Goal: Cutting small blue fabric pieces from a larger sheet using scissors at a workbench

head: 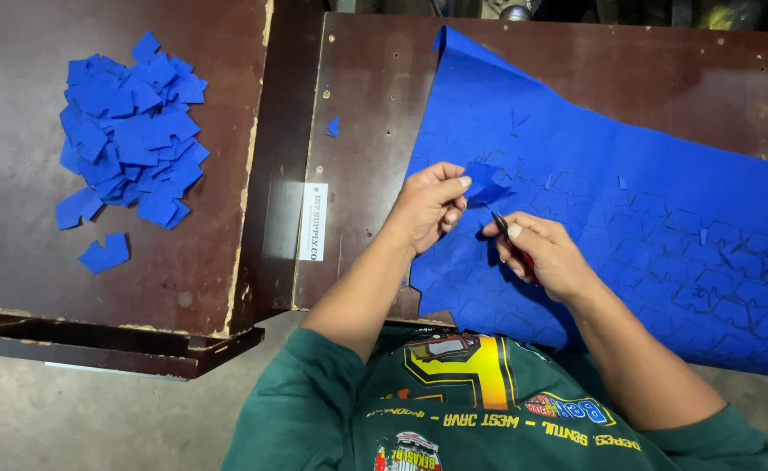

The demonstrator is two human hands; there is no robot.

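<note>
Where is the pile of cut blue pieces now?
In the head view, the pile of blue pieces lies on the dark table at far left, apart from both hands.

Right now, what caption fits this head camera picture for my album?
Left hand lifts a blue piece from the blue sheet while the right hand snips with scissors; cut pieces pile on the left table.
</note>
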